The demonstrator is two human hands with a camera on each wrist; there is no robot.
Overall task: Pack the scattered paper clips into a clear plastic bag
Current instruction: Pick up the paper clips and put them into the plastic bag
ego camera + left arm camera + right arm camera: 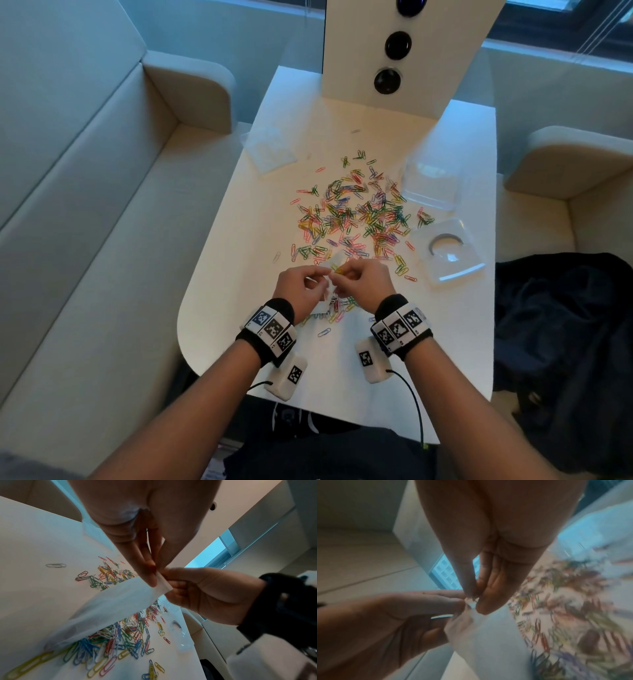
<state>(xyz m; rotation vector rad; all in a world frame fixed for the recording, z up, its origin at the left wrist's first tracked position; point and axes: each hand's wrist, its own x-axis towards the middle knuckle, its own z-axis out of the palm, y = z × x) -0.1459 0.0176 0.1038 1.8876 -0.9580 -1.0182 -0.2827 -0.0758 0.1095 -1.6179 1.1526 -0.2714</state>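
Observation:
A clear plastic bag (335, 259) hangs between my two hands over the near part of the white table (239, 240). My left hand (322, 273) pinches the bag's top edge between thumb and forefinger (150, 577). My right hand (342, 274) pinches the same edge from the other side (166, 573), and a bit of yellow shows at its fingertips in the head view. The bag's (109, 612) lower end rests on the table with several coloured clips (106, 642) around it. Scattered paper clips (356, 212) cover the table's middle. The right wrist view is blurred, showing both hands meeting at the bag (488, 635).
A stack of spare clear bags (270, 150) lies far left on the table. A clear plastic box (430, 185) and its lid (448, 253) sit at the right edge. A white board with black discs (394, 51) stands at the back. Dark cloth (565, 342) lies on the right seat.

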